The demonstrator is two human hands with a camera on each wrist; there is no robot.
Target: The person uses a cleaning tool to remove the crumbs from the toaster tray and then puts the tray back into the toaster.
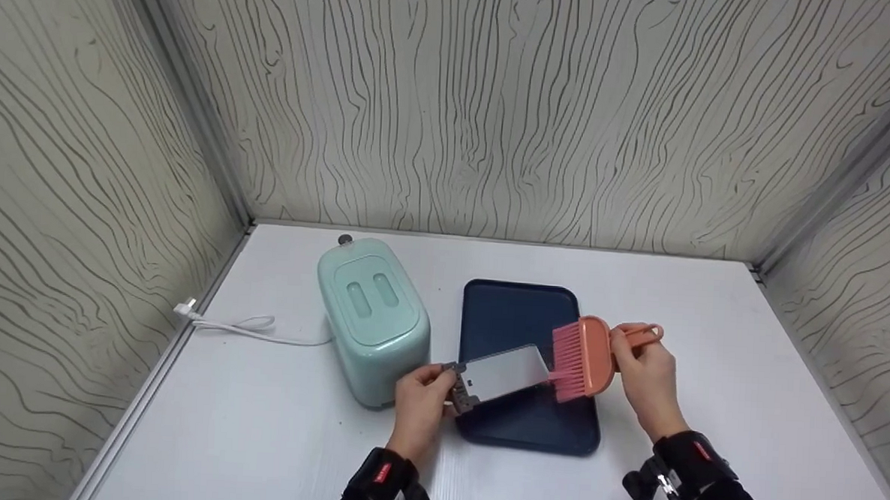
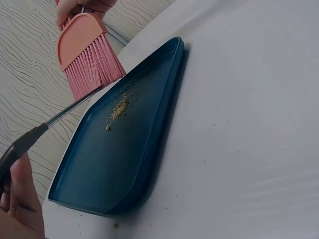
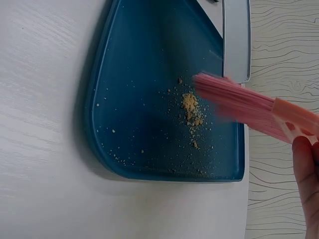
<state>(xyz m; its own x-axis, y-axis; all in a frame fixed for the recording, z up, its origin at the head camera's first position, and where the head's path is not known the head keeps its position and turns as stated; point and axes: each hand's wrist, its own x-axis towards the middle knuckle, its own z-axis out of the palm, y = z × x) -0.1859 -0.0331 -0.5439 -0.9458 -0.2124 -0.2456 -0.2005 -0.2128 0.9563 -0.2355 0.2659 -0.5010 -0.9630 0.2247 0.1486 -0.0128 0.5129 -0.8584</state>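
My left hand (image 1: 419, 403) pinches the dark grey end of a toaster's flat metal crumb tray (image 1: 506, 374), held tilted over a navy blue tray (image 1: 517, 313). In my right hand (image 1: 646, 371) is the handle of an orange hand brush (image 1: 598, 354); its pink bristles overlap the crumb tray's far end in the head view. A small heap of yellowish crumbs (image 3: 190, 104) lies on the blue tray, with finer bits scattered around it. The left wrist view has the bristles (image 2: 94, 69) right at the crumb tray's tip, above the blue tray's edge.
A mint green toaster (image 1: 371, 299) with a lid on top stands left of the blue tray. Its white cord and plug (image 1: 187, 309) run to the table's left edge. Patterned panels (image 1: 451, 107) wall in the back and sides. A few crumbs dot the white table (image 2: 239, 149).
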